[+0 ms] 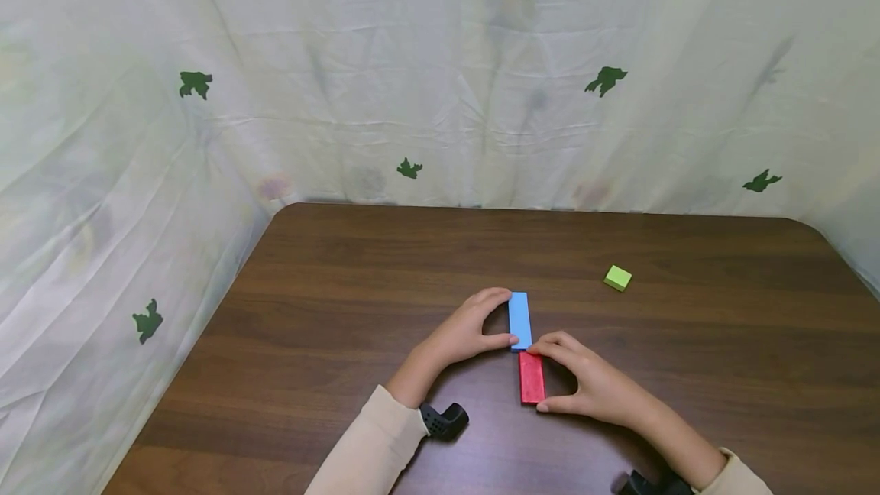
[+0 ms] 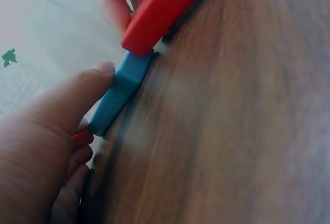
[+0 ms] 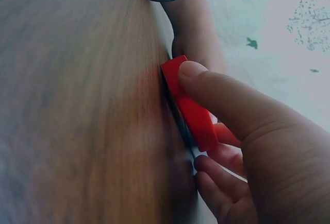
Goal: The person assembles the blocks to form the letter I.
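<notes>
A flat, oblong blue block (image 1: 520, 319) lies lengthwise near the middle of the brown table. My left hand (image 1: 459, 336) pinches it by its two short ends, thumb at the near end and a finger at the far end. In line just below it is a red block (image 1: 532, 380) of similar shape, its far end right at the blue block's near end. The right hand (image 1: 596, 384) grips this red block (image 3: 193, 108) from the right, thumb at its near end and fingertips at its far end. In the right wrist view a dark shadow runs along its underside, close over the table.
A small light green block (image 1: 617, 278) sits farther back on the wooden table (image 1: 330, 273), to the right of both hands. Behind the table's rear edge hangs a pale curtain (image 1: 447, 98) with green leaf shapes. Black wrist devices (image 1: 445, 422) are worn at the sleeves.
</notes>
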Tool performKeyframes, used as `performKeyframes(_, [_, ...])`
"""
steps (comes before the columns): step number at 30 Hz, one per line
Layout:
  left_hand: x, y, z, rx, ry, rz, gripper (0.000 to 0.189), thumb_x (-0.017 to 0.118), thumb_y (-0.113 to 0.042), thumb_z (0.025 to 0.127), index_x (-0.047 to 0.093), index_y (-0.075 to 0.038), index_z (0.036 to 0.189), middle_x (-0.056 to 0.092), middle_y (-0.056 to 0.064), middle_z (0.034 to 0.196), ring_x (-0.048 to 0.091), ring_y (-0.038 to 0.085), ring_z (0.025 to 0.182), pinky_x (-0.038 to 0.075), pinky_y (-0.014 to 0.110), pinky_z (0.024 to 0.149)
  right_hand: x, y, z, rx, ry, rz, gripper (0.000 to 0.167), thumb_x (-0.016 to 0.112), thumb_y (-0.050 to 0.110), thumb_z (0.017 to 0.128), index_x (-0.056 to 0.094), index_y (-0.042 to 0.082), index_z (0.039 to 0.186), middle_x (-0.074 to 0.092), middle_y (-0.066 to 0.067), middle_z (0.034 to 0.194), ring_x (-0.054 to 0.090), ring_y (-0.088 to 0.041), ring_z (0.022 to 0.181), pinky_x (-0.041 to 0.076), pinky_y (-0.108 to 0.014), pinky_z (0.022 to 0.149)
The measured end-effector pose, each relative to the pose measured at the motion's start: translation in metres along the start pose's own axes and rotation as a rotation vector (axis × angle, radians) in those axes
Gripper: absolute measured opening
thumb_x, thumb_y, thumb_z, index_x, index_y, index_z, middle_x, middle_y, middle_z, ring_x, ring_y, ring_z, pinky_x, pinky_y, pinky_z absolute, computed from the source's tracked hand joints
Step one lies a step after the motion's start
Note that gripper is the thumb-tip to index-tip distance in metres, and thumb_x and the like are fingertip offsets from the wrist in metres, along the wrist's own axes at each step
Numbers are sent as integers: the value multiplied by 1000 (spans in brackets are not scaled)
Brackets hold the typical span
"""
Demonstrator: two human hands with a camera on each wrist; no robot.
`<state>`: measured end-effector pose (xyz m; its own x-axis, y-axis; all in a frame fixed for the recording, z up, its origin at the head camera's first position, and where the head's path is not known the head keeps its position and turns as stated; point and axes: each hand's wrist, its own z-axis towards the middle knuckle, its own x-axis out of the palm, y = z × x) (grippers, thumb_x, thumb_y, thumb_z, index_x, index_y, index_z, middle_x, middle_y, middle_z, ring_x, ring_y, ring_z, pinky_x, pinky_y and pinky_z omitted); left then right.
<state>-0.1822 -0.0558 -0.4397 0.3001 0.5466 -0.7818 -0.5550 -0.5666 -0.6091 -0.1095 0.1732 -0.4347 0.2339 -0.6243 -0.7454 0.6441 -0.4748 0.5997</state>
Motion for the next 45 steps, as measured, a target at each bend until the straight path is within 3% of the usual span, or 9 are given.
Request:
performKeyframes(5, [0,0,0,-6,1,-3,66,66,-38,80,41,-8,134,38,5,135,32,17,125,26,32,101,2,0,0,32,30,-19,59,73,43,71,54,17,120,42,8,116,45,-12,103,41,-31,86])
performKeyframes(13, [0,0,-1,-14,2,-9,66,65,-38,80,41,-8,134,38,4,136,32,17,125,26,33,101,4,2,-1,36,40,-13,63,74,46,69,53,17,121,40,9,116,43,-9,103,41,-27,86])
performKeyframes(22, [1,0,-2,-30,16,-4,67,64,-41,81,40,-9,135,37,3,137,31,16,126,27,33,101,2,3,-1,-12,32,40,46,73,30,74,53,21,115,40,8,115,44,-10,102,41,-27,85])
performKeyframes(34, [-1,-1,-1,-19,11,-2,67,65,-40,81,40,-9,135,37,4,137,31,17,126,27,34,101,3,0,-1,-28,11,-21,48,69,37,78,57,19,120,40,9,111,43,-7,98,42,-24,79])
performKeyframes(45, [-1,-2,-1,-19,11,-1,67,65,-38,81,40,-9,135,37,3,136,31,17,126,26,33,102,4,-1,-1,-57,-15,-14,50,69,32,79,55,16,124,41,8,110,44,-8,97,40,-20,77])
